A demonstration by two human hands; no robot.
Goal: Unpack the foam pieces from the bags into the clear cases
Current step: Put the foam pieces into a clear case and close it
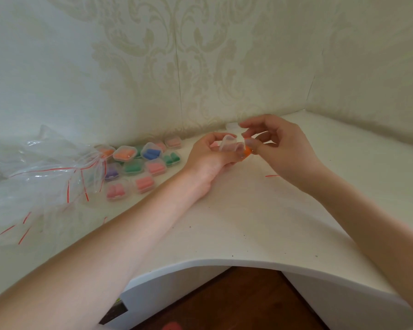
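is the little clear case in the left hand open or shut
Open: the small clear plastic case shows its lid raised, with the orange foam piece at its edge.

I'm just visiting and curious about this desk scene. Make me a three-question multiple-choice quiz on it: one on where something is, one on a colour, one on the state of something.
1. Where do the filled cases lie?
A. On the desk by the wall, left of the hands
B. On the floor
C. Stacked at the right edge of the desk

2. What colour is the foam piece at the right hand?
A. Blue
B. Orange
C. Black

3. What is the state of the clear case in the left hand?
A. Lying shut on the desk
B. Held up off the desk, with its lid open
C. Sealed inside a bag

Answers:
1 A: they cluster next to the empty bags.
2 B: orange shows at the fingertips.
3 B: the left hand's fingers hold it above the desk, its lid raised.
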